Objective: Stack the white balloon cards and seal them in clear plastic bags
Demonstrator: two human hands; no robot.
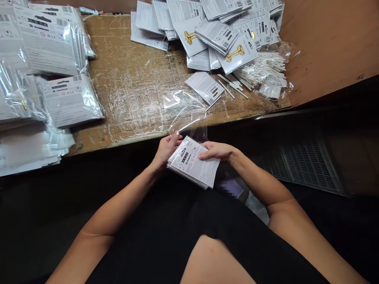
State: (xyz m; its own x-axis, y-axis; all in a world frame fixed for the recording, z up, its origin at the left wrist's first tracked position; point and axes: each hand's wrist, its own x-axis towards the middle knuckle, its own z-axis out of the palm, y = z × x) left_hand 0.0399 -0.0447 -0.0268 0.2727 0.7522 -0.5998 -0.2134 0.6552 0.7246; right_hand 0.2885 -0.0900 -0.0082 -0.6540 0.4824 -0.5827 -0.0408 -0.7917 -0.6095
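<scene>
**Q:** What item was under handling at the station?

**A:** A squared stack of printed white packets (192, 163), held just off the near edge of the cardboard-topped bench (127, 90).

**Q:** State of the hands?

**A:** The left hand (167, 149) stood at the stack's left side, its fingers (177, 135) pinched together on an edge of a clear film bag (185, 112). The right hand (214, 152) lay across the top of the stack, fingers together and flat. Its thumb was out of sight, so I could not tell whether it clamped the stack.

**Q:** Which step did you judge was in hand?

**A:** Judging from the grip, the film bag was being worked beside the stack. The bag reached over the near edge of the bench, and the stack was not inside it.

**Q:** What did the next move call for?

**A:** In my judgement, a located and opened bag mouth, since none showed clearly open. I record that as a requirement only.

**Q:** What else was noted?

**A:** Toward the far edge of the bench lay a loose printed card (204, 87), gold foil balloon packs (239, 57), and a heap of white sticks (260, 69). At the bench's left end lay printed packets in clear bags (44, 43).
</scene>
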